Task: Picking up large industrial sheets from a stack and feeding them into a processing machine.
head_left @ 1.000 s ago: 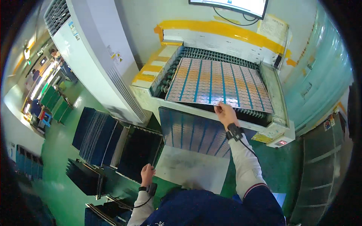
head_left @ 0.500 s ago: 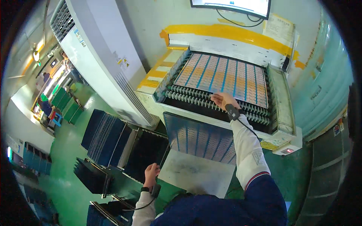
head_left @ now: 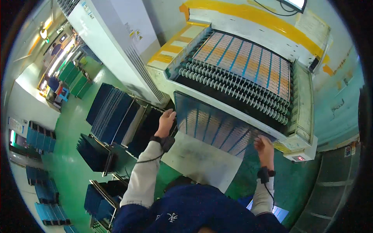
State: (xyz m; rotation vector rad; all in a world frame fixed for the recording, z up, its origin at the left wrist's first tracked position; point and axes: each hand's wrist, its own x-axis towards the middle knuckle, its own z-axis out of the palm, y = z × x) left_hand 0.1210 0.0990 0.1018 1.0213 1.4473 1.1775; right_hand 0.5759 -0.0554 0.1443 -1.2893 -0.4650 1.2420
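A large circuit board panel point(head_left: 210, 126), with copper-coloured rows and blue stripes, leans on the machine's front. My left hand point(head_left: 166, 123) is closed, thumb and fingertips at the panel's left edge. At its right edge, my right hand point(head_left: 265, 148) has its fingers curled in; they are slightly blurred, and their contact is partly hidden. Both wrists wear black straps with small boxes and cables. A similar striped board panel point(head_left: 248, 64) lies on the rollers point(head_left: 233, 87) of the conveyor machine point(head_left: 305, 108), beyond my hands.
Racks of dark panels point(head_left: 110, 112) stand on the green floor point(head_left: 70, 155) at the left. A tall white cabinet unit point(head_left: 112, 42) rises beside the machine. A pale board point(head_left: 198, 155) lies below the leaning panel. People work in the far left background.
My right hand has drawn back from above the rollers to the leaning panel's right edge. My left hand has risen to its left edge. The view has shifted.
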